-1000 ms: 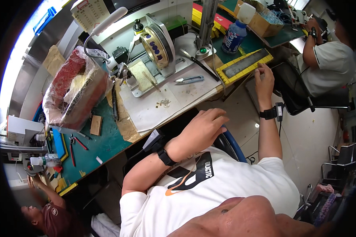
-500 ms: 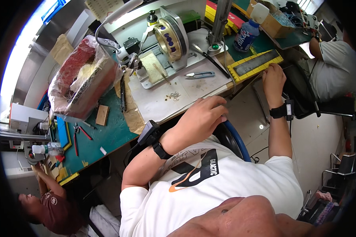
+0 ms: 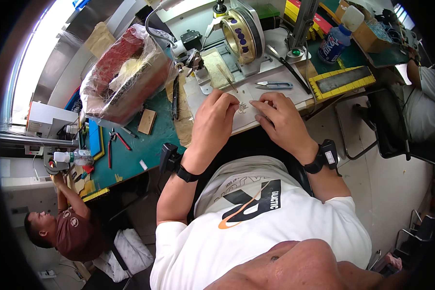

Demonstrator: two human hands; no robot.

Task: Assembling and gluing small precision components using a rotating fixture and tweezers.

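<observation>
Item — small cluster of tiny pale parts (image 3: 243, 107), lying on the white sheet (image 3: 217, 128) at the near edge of the table (image 3: 130, 164). Position: directly between the two hands, just off the fingertips of each. Left hand (image 3: 213, 121) — palm down, fingers loosely spread, holding nothing visible; tips rest just left of the cluster. Right hand (image 3: 280, 118) — fingers curled inward toward it from the right, grasp not discernible. Neither hand clearly nearer. Long axis of the parts too small to tell. Blue snips (image 3: 274, 85) lie beyond, apart.

Glossy brass-coloured metal wheel (image 3: 244, 30), matt white paper sheet (image 3: 256, 104), green mat (image 3: 130, 159)
</observation>
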